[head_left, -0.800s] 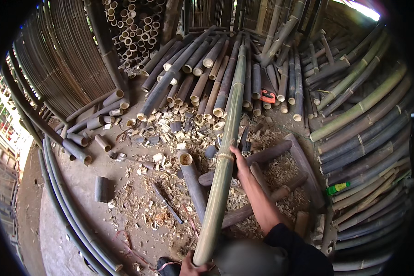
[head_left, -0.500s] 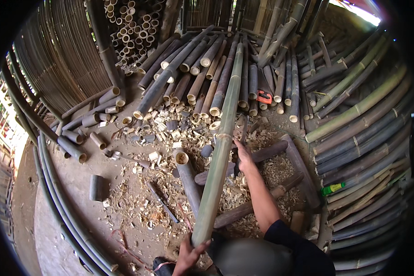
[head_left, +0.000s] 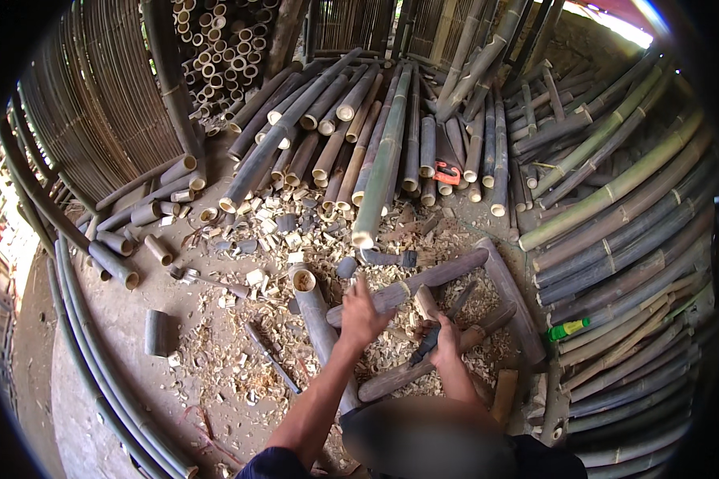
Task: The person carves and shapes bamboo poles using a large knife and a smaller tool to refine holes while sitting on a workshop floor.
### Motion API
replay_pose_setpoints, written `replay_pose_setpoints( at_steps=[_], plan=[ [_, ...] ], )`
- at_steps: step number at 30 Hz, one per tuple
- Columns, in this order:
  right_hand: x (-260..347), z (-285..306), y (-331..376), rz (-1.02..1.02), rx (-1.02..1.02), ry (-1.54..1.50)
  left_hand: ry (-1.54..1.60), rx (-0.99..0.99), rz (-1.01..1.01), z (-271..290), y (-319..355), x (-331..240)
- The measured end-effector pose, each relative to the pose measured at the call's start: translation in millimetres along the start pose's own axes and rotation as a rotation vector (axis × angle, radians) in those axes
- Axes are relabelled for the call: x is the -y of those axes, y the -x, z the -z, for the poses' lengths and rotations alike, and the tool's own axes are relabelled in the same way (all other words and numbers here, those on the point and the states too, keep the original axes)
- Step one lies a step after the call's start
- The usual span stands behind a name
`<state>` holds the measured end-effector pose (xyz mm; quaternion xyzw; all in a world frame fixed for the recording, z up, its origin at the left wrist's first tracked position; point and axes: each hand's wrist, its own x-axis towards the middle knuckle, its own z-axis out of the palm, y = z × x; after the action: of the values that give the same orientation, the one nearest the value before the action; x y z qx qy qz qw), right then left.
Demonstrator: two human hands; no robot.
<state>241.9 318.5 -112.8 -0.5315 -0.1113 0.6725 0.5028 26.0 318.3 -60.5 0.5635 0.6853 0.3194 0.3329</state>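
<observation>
A small green bottle with a yellow cap (head_left: 566,329) is seen lying among the stacked bamboo poles (head_left: 615,239) at the right, and a red-handled tool (head_left: 447,173) rests on the cut poles farther back. A dark-bladed knife (head_left: 428,343) is gripped by the closed fingers of the right hand (head_left: 446,342), low over the shavings-strewn floor (head_left: 216,351). The left hand (head_left: 361,313) is held with fingers spread open above a grey bamboo length (head_left: 318,319), nothing grasped. The long green bamboo pole (head_left: 382,164), gripped upright in both hands shortly before, is now laid on the pile ahead, its cut end toward the person.
</observation>
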Motion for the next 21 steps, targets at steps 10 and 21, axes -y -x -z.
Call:
replay_pose_setpoints(
  at_steps=[10,21],
  plan=[
    [-77.4,-68.7,68.7,-0.079,0.276,0.195,-0.189,-0.006,-0.053,-5.1,123.3,15.4],
    [-19.6,103.4,118.8,0.657,0.13,1.442,-0.326,-0.361,0.044,192.2,128.6,94.9]
  ],
)
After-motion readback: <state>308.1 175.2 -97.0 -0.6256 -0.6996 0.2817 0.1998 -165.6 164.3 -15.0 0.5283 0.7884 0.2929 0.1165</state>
